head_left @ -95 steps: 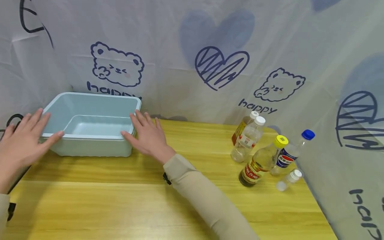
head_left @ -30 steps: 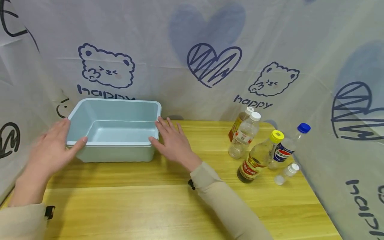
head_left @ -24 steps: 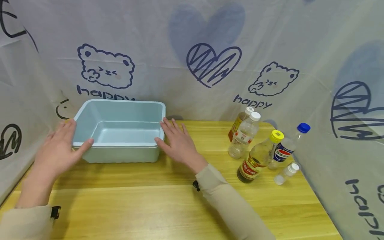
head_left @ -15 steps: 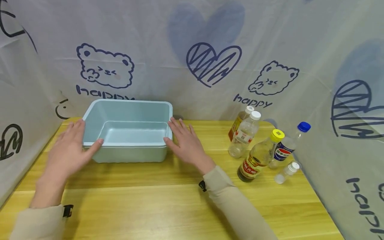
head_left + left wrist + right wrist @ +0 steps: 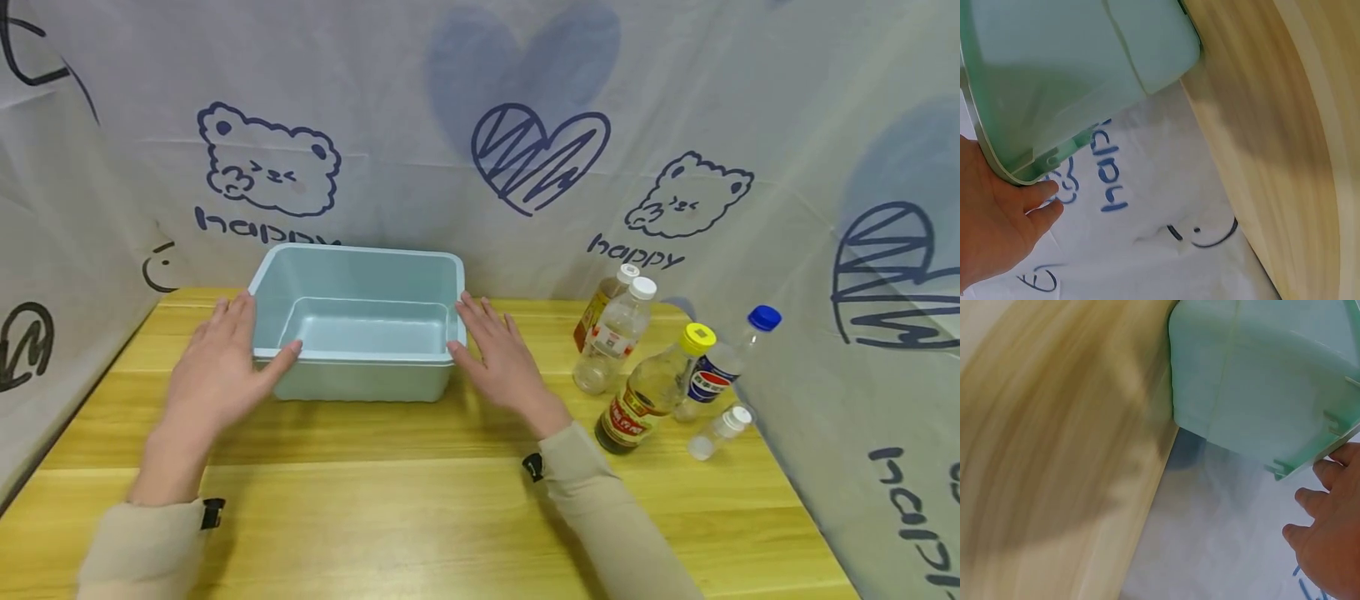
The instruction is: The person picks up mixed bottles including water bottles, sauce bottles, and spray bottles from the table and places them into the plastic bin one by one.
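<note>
Tub (image 5: pixel 360 382) is standing on the table (image 5: pixel 375 517) between the fingers of both hands. The left hand (image 5: pixel 221 362) is touching its left side with straight, spread fingers, and the thumb is lying at the near rim. The right hand (image 5: pixel 502 358) is touching the right side, its fingers also extended. To the right of the right fingers, a yellow-capped bottle (image 5: pixel 637 408) and a small bottle (image 5: pixel 717 433) are standing nearest; a blue-capped bottle (image 5: pixel 712 379) and two white-capped bottles (image 5: pixel 609 346) are standing behind. Beyond all fingers, printed cloth (image 5: pixel 405 208) is hanging.
</note>
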`<state>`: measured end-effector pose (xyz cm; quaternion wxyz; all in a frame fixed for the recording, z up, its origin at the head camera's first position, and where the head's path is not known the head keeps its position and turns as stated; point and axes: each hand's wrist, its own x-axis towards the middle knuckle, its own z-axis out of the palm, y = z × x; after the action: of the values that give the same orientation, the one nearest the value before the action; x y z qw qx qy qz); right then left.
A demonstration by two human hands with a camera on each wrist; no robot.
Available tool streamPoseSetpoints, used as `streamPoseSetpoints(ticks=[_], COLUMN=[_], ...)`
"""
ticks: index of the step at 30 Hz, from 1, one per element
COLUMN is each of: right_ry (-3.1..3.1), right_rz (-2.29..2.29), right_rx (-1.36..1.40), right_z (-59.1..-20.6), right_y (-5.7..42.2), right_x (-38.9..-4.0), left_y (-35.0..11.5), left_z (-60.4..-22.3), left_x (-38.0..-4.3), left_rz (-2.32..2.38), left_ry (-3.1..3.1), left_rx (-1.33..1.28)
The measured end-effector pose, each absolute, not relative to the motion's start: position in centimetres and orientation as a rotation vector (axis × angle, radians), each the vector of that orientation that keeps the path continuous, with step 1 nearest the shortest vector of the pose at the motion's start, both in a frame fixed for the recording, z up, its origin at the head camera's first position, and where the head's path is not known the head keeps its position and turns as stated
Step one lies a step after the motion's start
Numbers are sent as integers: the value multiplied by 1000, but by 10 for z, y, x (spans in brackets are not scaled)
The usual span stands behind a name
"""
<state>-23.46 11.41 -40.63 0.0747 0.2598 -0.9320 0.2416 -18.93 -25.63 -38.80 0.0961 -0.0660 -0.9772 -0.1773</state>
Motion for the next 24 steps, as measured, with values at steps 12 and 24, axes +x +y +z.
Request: streamPoseSetpoints(ticks=[12, 24], right_ry=[-2766, -2700], right_rz=[795, 943], right_rx=[733, 634], right_z=[-412, -416], right_y=[151, 185], right_x=[-234, -234], left_y=[-215, -176], left_z=[-388, -386], left_x=[-192, -192], left_rz=[-552, -546], left_ry=[-2875, -2881], left_rx=[-213, -258])
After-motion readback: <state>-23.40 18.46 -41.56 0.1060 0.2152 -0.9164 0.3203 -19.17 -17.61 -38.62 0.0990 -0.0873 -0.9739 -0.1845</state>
